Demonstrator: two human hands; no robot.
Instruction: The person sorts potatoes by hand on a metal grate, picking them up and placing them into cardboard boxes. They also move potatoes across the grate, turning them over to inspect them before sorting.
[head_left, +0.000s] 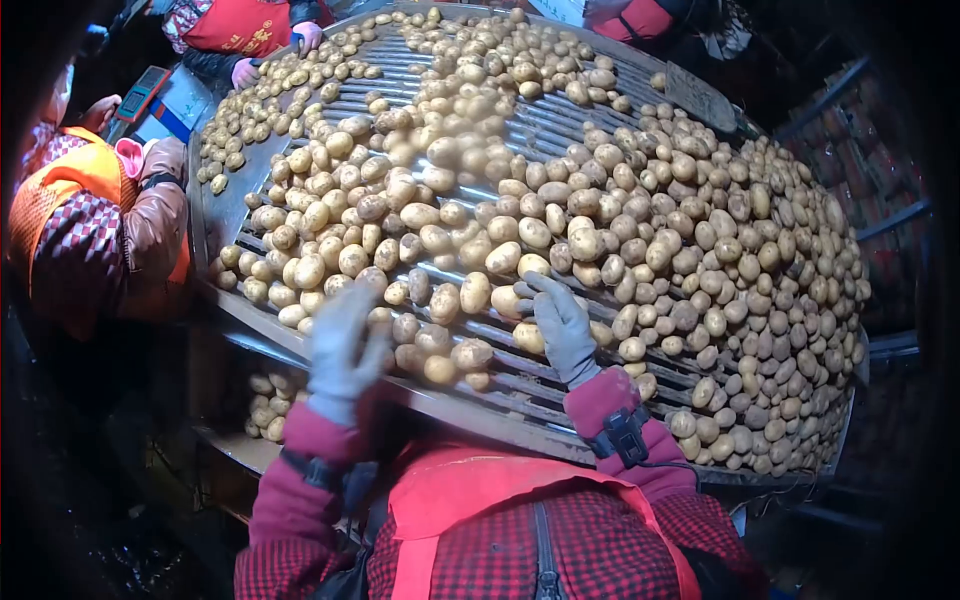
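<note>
Plainly, little writing can be read here: yellow characters on a red apron (240,30) at the far left are too small to make out, and so are the marks on a dark sign (698,97) on the far right rim.

The roller table (545,125) slopes from far left to near right, and its near rim (480,415) runs just in front of the person's chest. The potatoes (700,250) are too many to count. They pack tight against the right rim and lie thinner on the left. Open room shows as bare rollers in a far middle strip and in a narrow band along the near rim, between the two hands. A small heap of potatoes (265,405) lies on a lower shelf under the near left corner.

Two gloved hands belong to the person. The right hand (560,325) rests flat on the potatoes with its fingers (545,290) spread apart, touching a pale potato (530,265) at their tips and clamped on nothing. The left hand (345,350) hangs over the near left potatoes and is blurred. I cannot tell whether it holds anything. A black strap (622,435) sits on the right wrist.

Three other people stand around the table: one in an orange vest (60,190) at the left, one in the red apron at the far left and one at the far right (640,18).
</note>
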